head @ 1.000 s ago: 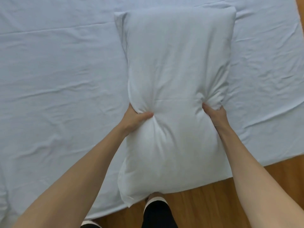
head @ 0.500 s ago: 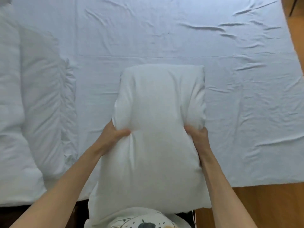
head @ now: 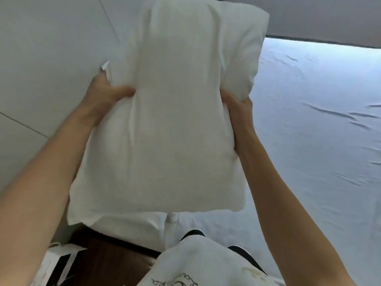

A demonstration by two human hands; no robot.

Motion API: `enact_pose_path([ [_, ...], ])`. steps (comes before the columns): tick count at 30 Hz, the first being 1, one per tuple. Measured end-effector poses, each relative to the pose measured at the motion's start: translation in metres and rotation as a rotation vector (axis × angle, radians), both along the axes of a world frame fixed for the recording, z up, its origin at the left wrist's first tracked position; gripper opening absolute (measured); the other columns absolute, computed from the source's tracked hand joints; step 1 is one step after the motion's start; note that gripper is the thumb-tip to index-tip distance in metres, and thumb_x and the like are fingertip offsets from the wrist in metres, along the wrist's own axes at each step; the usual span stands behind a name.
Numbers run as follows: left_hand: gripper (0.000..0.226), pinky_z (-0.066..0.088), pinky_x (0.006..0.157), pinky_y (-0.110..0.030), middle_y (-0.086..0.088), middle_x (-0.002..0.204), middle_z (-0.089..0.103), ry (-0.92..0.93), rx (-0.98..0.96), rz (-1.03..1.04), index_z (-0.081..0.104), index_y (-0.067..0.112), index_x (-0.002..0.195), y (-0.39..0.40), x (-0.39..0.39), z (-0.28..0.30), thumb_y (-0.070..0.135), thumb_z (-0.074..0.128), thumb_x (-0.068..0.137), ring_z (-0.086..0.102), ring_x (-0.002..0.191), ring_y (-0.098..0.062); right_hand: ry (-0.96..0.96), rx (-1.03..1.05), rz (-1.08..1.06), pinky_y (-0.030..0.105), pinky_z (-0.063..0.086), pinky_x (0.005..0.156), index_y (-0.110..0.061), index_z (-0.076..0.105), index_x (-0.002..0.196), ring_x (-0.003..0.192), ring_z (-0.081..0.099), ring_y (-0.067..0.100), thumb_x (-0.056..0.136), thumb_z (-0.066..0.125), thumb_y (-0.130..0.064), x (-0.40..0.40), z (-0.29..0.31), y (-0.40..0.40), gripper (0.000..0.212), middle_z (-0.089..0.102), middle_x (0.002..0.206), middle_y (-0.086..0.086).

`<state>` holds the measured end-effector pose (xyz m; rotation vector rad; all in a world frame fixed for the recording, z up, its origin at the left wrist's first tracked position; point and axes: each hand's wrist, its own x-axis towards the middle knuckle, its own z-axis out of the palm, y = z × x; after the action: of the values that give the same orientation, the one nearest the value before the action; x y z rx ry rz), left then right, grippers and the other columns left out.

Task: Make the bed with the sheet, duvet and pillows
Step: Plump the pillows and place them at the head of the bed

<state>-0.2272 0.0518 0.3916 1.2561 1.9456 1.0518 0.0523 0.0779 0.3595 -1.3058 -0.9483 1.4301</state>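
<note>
A white pillow (head: 177,112) is held up in the air in front of me, long side upright. My left hand (head: 109,93) grips its left edge, thumb on the front. My right hand (head: 239,108) grips its right edge, fingers curled into the fabric. Behind and to the right lies the bed with a pale, wrinkled sheet (head: 319,129) spread flat. White bedding (head: 132,223), possibly another pillow, shows just under the held pillow at the head end.
A light panelled wall or headboard (head: 45,58) fills the left side. A dark wall (head: 329,17) runs behind the bed. Dark wooden floor (head: 107,259) and a white bag with ribbon (head: 59,263) sit at lower left.
The pillow has been lifted off the sheet and carried left toward the head end. My view has swung up, so the wall now shows. Both hands keep the same grip.
</note>
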Motion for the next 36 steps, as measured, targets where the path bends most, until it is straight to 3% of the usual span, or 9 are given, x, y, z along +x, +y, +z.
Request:
enact_pose_path([
  [4,0.050,0.048,0.074,-0.011,0.001,0.114,0.062,0.100,0.073,0.119,0.059,0.014,0.125,-0.013,-0.097,0.032,0.008,0.073,0.078,0.058,0.100,-0.011,0.068,0.026,0.072,0.031,0.056,0.083,-0.024,0.059,0.121,0.095,0.066,0.009,0.074,0.075,-0.033,-0.101,0.012,0.005,0.050,0.069,0.105,-0.010],
  [6,0.052,0.045,0.085,-0.022,-0.004,0.118,0.062,0.145,0.025,0.173,0.058,0.012,0.128,-0.018,-0.142,0.022,0.012,0.075,0.079,0.057,0.105,-0.015,0.067,0.000,0.071,0.032,0.054,0.087,-0.025,0.057,0.123,0.100,0.064,0.011,0.071,0.075,-0.034,-0.145,-0.007,0.005,0.056,0.067,0.110,-0.009],
  [9,0.063,0.041,0.098,-0.034,-0.014,0.135,0.053,0.217,-0.159,0.220,0.048,0.007,0.136,-0.020,-0.192,-0.031,0.022,0.075,0.081,0.051,0.122,-0.026,-0.031,-0.211,0.074,0.040,0.048,0.098,-0.026,0.042,0.138,0.112,0.057,0.021,0.064,0.073,-0.042,-0.195,-0.067,-0.004,0.083,0.059,0.126,-0.005],
  [11,0.078,0.036,0.105,-0.040,-0.019,0.145,0.042,0.218,-0.346,0.220,0.035,0.006,0.145,-0.023,-0.191,-0.083,0.036,0.071,0.083,0.043,0.131,-0.033,-0.196,-0.379,0.178,0.041,0.045,0.101,-0.026,0.028,0.147,0.118,0.053,0.028,0.070,0.072,-0.040,-0.207,-0.118,-0.021,0.090,0.053,0.133,0.003],
  [13,0.091,0.023,0.113,-0.044,-0.018,0.155,0.023,0.252,-0.538,0.182,0.016,0.015,0.152,-0.031,-0.168,-0.136,0.056,0.060,0.084,0.026,0.141,-0.034,-0.382,-0.493,0.350,0.041,0.042,0.103,-0.023,0.015,0.151,0.122,0.048,0.032,0.076,0.070,-0.042,-0.208,-0.160,-0.043,0.094,0.047,0.139,0.013],
  [15,0.095,0.008,0.116,-0.051,-0.014,0.160,0.002,0.259,-0.610,0.189,0.002,0.026,0.153,-0.036,-0.142,-0.175,0.070,0.049,0.082,0.006,0.146,-0.033,-0.437,-0.475,0.420,0.040,0.040,0.104,-0.023,0.008,0.152,0.127,0.045,0.033,0.081,0.067,-0.047,-0.205,-0.184,-0.061,0.095,0.042,0.142,0.015],
  [22,0.095,0.004,0.115,-0.054,-0.017,0.158,-0.002,0.405,-0.568,0.198,0.002,0.029,0.152,-0.022,-0.142,-0.197,0.076,0.042,0.080,-0.001,0.146,-0.033,-0.616,-0.313,0.432,0.041,0.040,0.105,-0.027,0.007,0.153,0.132,0.040,0.030,0.081,0.063,-0.054,-0.198,-0.189,-0.058,0.095,0.034,0.148,0.011],
  [28,0.074,0.003,0.116,-0.051,-0.024,0.156,0.001,0.567,-0.356,0.205,0.008,0.011,0.152,-0.025,-0.094,-0.195,0.051,0.036,0.096,0.003,0.145,-0.035,-0.768,-0.144,0.496,0.043,0.029,0.111,-0.026,0.007,0.153,0.144,0.020,0.028,0.088,0.058,-0.052,-0.174,-0.177,-0.054,0.087,0.015,0.158,0.009],
  [36,0.068,0.007,0.115,-0.052,-0.025,0.155,0.014,0.794,-0.257,-0.134,0.034,0.010,0.145,-0.050,0.009,-0.191,0.042,0.056,0.090,0.010,0.144,-0.039,-0.856,-0.137,0.517,0.042,0.028,0.112,-0.018,0.023,0.151,0.142,0.025,0.026,0.091,0.055,-0.049,-0.078,-0.164,-0.068,0.074,0.026,0.155,0.010],
])
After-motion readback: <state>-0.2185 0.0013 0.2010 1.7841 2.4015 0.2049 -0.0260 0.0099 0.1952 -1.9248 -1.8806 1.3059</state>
